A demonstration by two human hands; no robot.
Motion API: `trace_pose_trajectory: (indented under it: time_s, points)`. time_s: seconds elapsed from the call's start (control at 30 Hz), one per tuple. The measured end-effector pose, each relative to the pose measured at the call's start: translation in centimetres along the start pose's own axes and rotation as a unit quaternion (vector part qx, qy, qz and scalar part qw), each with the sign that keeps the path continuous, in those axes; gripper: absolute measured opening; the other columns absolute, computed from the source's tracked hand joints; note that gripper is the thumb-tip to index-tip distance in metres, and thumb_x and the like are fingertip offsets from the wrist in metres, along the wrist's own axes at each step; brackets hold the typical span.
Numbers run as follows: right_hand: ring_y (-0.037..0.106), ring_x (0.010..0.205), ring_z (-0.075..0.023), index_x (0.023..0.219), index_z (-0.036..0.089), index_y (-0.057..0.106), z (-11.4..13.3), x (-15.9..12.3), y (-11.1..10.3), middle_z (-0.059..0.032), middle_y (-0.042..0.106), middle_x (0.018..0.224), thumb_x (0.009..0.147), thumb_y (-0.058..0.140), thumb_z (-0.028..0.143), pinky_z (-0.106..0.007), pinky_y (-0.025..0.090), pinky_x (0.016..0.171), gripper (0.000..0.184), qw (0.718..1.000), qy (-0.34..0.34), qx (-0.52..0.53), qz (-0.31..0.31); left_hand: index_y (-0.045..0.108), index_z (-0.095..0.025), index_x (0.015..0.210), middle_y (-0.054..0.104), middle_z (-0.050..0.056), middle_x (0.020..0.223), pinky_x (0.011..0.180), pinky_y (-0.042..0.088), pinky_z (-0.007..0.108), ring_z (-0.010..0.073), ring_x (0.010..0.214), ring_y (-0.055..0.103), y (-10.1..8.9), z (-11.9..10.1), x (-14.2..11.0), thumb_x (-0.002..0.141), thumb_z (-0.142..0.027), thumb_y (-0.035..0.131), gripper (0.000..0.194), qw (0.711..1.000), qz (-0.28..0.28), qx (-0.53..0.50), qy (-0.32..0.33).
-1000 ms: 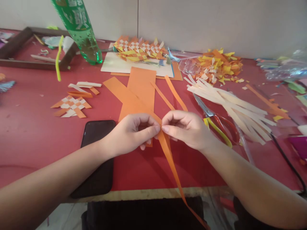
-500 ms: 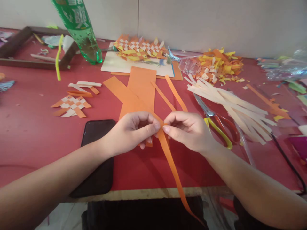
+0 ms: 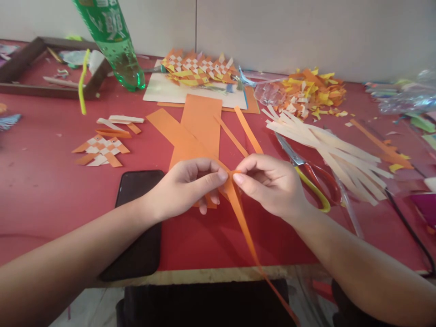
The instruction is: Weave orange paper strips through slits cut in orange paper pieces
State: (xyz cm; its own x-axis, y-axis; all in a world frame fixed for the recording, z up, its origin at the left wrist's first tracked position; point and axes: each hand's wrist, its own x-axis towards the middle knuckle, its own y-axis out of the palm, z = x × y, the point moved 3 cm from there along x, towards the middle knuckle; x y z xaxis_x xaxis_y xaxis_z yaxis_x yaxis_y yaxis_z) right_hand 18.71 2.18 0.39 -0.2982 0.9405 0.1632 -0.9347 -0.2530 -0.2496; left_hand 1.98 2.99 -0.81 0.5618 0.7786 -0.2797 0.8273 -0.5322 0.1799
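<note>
Between the pinched fingertips of both hands is a long orange paper strip [image 3: 245, 227], whose tail hangs past the table's front edge. My left hand [image 3: 195, 184] grips it by thumb and forefinger, other fingers loosely curled. A short end of the strip sticks out into the pinch of my right hand [image 3: 269, 181]. Behind the hands lie wide orange paper pieces [image 3: 200, 122], one slanting across another. Two narrow orange strips [image 3: 248, 129] rest just beyond my right hand. Under my left wrist is a black phone [image 3: 138, 245].
Scissors [image 3: 306, 170] and a bundle of pale strips [image 3: 327, 145] lie to the right. A woven paper fish [image 3: 102, 150] is at left. Farther back are a green bottle [image 3: 119, 50], a dark frame [image 3: 34, 88], more woven fish [image 3: 199, 68] and a heap of orange-yellow paper pieces [image 3: 309, 93].
My right hand has shifted slightly right, away from the left, and a short strip end now shows between them. The hanging tail has twisted and swung a little right.
</note>
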Motion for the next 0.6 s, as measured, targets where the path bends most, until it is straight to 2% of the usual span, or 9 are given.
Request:
trace_pose_trajectory:
  time_s: [0.1,0.2,0.27,0.37,0.6]
  points:
    - [0.047,0.049,-0.0069,0.073,0.018,0.058,-0.19,0.1,-0.02,0.0038,0.053,0.06,0.087,0.061,0.019,-0.021,0.037,0.043,0.015,0.999,0.032,0.032,-0.002,0.061,-0.013,0.077,0.06,-0.001,0.065,0.044,0.05,0.014,0.0088,0.058,0.059,0.16,0.01,-0.1,0.091,-0.027,0.059,0.02,1.0,0.01,0.016,-0.004]
    - [0.049,0.051,-0.008,0.072,0.018,0.057,-0.41,0.16,0.13,0.0034,0.053,0.06,0.088,0.06,0.021,-0.022,0.038,0.045,0.017,0.996,0.051,0.067,0.039,0.057,-0.014,0.076,0.057,-0.002,0.062,0.043,0.049,0.013,0.0077,0.054,0.057,0.13,0.03,-0.11,0.092,-0.027,0.057,0.02,1.0,0.0,0.027,0.004]
    - [0.046,0.05,-0.0072,0.068,0.018,0.054,-0.4,0.18,0.15,0.0046,0.049,0.057,0.087,0.06,0.018,-0.022,0.036,0.044,0.02,0.996,0.04,0.064,0.055,0.056,-0.015,0.075,0.057,-0.002,0.06,0.042,0.048,0.013,0.0074,0.053,0.055,0.1,0.03,-0.09,0.092,-0.027,0.057,0.021,0.999,-0.005,0.031,0.005]
    - [0.043,0.048,-0.0062,0.066,0.018,0.051,-0.21,0.19,0.11,0.0054,0.047,0.056,0.086,0.061,0.016,-0.021,0.031,0.042,0.023,0.998,0.011,0.042,0.044,0.056,-0.015,0.075,0.056,-0.002,0.058,0.043,0.047,0.014,0.0079,0.052,0.055,0.08,-0.04,-0.09,0.092,-0.029,0.057,0.022,0.999,-0.016,0.035,0.007]
    - [0.04,0.047,-0.0057,0.068,0.019,0.05,0.09,0.1,0.29,0.0056,0.045,0.058,0.087,0.061,0.017,-0.021,0.029,0.04,0.022,0.999,-0.002,0.033,0.023,0.057,-0.016,0.073,0.055,-0.003,0.055,0.042,0.045,0.015,0.0078,0.048,0.053,-0.07,0.02,-0.08,0.092,-0.029,0.057,0.023,0.999,-0.038,0.024,0.018]
